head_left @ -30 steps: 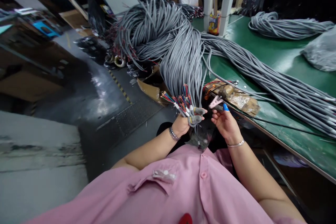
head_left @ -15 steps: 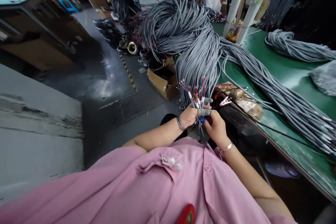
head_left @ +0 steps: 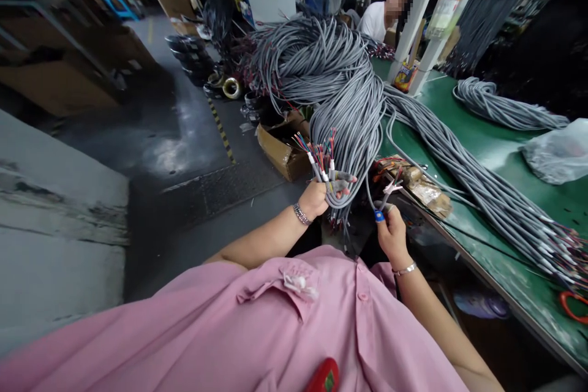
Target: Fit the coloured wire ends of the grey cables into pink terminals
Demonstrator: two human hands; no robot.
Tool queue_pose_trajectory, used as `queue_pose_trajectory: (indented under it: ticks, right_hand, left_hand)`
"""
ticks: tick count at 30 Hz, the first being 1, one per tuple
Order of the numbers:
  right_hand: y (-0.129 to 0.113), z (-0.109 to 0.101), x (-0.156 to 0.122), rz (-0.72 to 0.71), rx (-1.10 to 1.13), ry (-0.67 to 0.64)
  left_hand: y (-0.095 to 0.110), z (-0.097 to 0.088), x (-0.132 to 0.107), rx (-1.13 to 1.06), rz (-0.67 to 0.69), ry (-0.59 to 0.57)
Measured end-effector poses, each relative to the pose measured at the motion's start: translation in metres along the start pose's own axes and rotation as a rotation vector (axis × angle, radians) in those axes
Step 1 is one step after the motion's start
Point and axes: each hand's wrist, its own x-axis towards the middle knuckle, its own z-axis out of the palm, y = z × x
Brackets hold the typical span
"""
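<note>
My left hand (head_left: 316,197), with grey coverings on some fingers, is closed around several grey cables (head_left: 327,177). Their white-banded ends fan upward into thin coloured wires. To its right, my right hand (head_left: 390,226) pinches a single grey cable (head_left: 370,191) close to its stripped end, a blue cover on the thumb. That cable loops up toward the large pile of grey cables (head_left: 342,110) in front of me. Behind the right hand, at the bench edge, is a pale pink clip (head_left: 394,187), partly overlapped by the cable's wires.
A green bench (head_left: 487,153) on the right bears a long cable bundle (head_left: 459,159), a plastic bag (head_left: 558,150) and orange-handled scissors (head_left: 574,306). An open cardboard box (head_left: 282,153) stands on the floor left of the pile. A person in white (head_left: 374,18) sits beyond the bench.
My hands have come apart. The right moved right with one cable pinched in it, while the left shifted slightly left, still gripping its bunch. The view has tilted up a little.
</note>
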Motion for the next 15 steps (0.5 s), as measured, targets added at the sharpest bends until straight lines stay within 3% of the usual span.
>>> queue_pose_trajectory:
  ticks: [3,8,15]
  right_hand:
    - [0.003,0.012,-0.005,-0.002,0.07,-0.064]
    - [0.003,0.032,-0.007,0.016,0.138,-0.123]
    - [0.013,0.035,-0.006,0.061,0.111,-0.132]
  left_hand:
    - [-0.001,0.011,0.001,-0.006,0.004,0.011]
    - [-0.015,0.028,-0.002,0.078,-0.037,-0.066]
    - [-0.02,0.033,-0.003,0.198,-0.001,-0.144]
